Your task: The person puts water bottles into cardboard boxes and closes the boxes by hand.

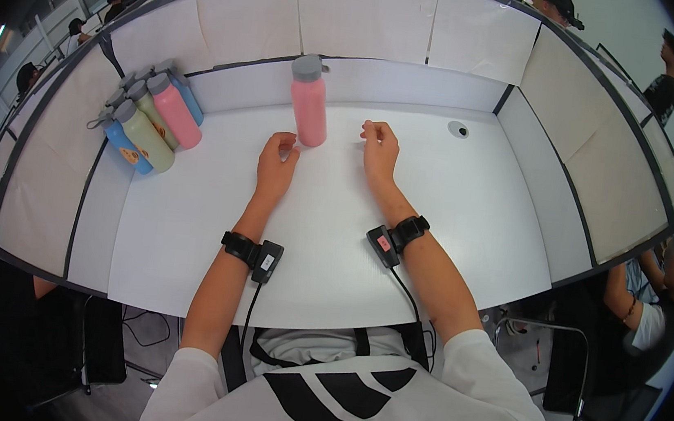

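A pink bottle with a grey lid (309,109) stands upright near the back middle of the white desk. Just left of its base is my left hand (277,164), fingers loosely curled; whether it touches the bottle cannot be told. My right hand (379,150) hovers or rests to the right of the bottle, apart from it, with bent fingers and nothing held. At the left back corner several bottles stand close together: another pink bottle (176,112), a pale green bottle (146,135), a blue bottle (129,148) and others behind them.
White partition panels (363,16) with dark edges enclose the desk (330,271) at the back and sides. A round cable grommet (458,129) lies at the right back. Wrist straps carry cabled black devices. Other people sit at both sides and beyond the panels.
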`<action>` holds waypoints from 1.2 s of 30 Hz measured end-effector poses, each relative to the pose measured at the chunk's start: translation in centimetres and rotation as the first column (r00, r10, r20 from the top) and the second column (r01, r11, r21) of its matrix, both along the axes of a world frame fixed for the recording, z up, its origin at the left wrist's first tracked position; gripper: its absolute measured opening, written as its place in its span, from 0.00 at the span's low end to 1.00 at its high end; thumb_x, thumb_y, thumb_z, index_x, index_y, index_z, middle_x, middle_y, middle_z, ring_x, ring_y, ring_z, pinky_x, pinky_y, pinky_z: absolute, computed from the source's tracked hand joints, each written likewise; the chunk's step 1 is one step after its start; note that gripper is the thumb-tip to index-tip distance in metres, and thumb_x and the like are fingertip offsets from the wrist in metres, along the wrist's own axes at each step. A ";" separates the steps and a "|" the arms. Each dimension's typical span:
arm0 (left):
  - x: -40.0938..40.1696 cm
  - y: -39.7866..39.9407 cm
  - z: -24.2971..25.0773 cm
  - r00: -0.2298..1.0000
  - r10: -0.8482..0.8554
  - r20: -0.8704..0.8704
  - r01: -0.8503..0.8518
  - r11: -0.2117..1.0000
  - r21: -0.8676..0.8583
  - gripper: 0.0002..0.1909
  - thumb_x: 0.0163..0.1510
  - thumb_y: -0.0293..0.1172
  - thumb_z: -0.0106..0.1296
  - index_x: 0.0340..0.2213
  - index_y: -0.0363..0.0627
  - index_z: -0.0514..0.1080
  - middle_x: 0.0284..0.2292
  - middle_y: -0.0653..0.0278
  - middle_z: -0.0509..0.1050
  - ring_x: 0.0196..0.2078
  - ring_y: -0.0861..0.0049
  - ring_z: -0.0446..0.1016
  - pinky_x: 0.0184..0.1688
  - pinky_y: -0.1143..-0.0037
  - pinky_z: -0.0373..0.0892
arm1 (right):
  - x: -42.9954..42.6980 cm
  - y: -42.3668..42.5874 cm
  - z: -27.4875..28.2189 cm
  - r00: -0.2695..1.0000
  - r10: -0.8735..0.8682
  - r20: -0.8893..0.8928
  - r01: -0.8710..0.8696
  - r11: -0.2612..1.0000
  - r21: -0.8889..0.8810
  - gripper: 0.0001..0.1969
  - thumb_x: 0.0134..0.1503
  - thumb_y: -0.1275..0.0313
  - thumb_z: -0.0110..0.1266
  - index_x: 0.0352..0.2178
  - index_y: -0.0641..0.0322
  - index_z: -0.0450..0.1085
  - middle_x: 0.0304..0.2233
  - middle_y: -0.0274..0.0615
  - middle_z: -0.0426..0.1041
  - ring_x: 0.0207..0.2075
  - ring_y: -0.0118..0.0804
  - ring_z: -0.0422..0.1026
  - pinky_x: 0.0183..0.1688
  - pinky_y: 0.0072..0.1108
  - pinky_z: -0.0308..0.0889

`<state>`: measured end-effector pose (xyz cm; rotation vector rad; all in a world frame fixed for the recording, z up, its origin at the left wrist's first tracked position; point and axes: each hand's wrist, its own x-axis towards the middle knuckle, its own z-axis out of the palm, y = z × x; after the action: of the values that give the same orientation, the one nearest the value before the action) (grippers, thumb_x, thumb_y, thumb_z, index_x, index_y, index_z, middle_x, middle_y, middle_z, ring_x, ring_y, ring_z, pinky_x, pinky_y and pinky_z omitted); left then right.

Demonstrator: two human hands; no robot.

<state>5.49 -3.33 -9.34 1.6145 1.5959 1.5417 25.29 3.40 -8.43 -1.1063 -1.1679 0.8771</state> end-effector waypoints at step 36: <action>0.2 -0.2 0.3 1.000 0.012 -0.002 -0.012 0.999 -0.030 0.12 0.57 0.25 0.51 0.43 0.39 0.69 0.41 0.60 0.75 0.45 0.73 0.73 0.50 0.74 0.67 | -0.2 0.0 0.1 0.999 -0.028 -0.029 0.029 0.999 0.022 0.14 0.61 0.63 0.50 0.30 0.65 0.70 0.26 0.37 0.73 0.30 0.29 0.70 0.34 0.23 0.63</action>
<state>5.65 -3.49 -9.08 1.5937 1.6250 1.5149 25.10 3.35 -8.37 -1.0867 -1.1331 0.8535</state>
